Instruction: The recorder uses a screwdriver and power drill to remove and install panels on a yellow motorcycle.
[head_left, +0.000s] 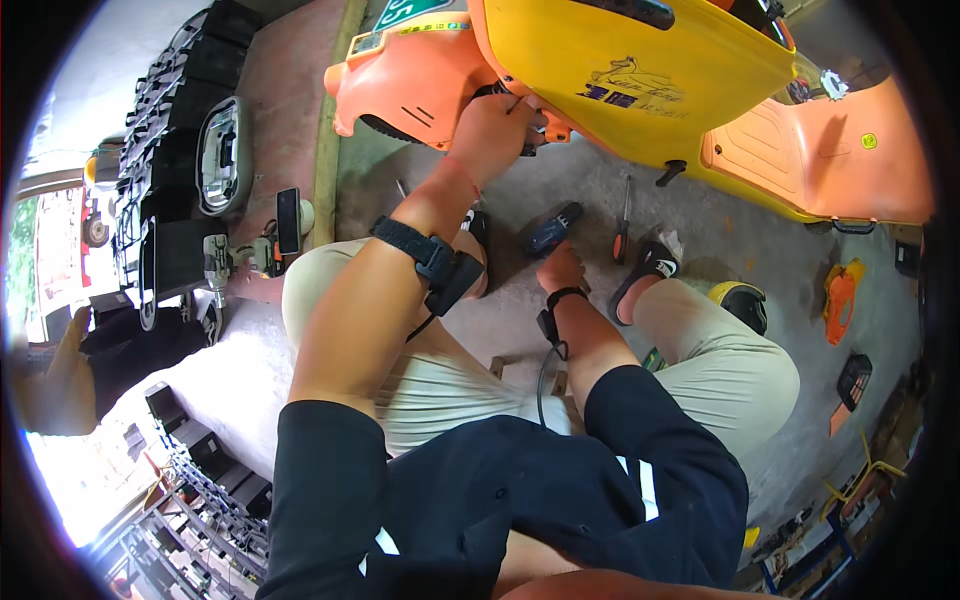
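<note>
Yellow-and-orange scooter body [640, 75] spans the top of the view, before the seated person. Left hand [497, 128] up at the lower edge of its orange fender [415, 95], fingers curled; cannot tell what, if anything, they grip. Right hand [562, 268] lower, fingers bent, right beside a dark power tool [550, 232] near floor level between the shoes; whether it grips the tool, cannot tell. Screwdriver [621, 238] with orange-and-black handle on the concrete floor [720, 235], just right of the tool. Orange-and-yellow part [841, 302] well apart, far right.
</note>
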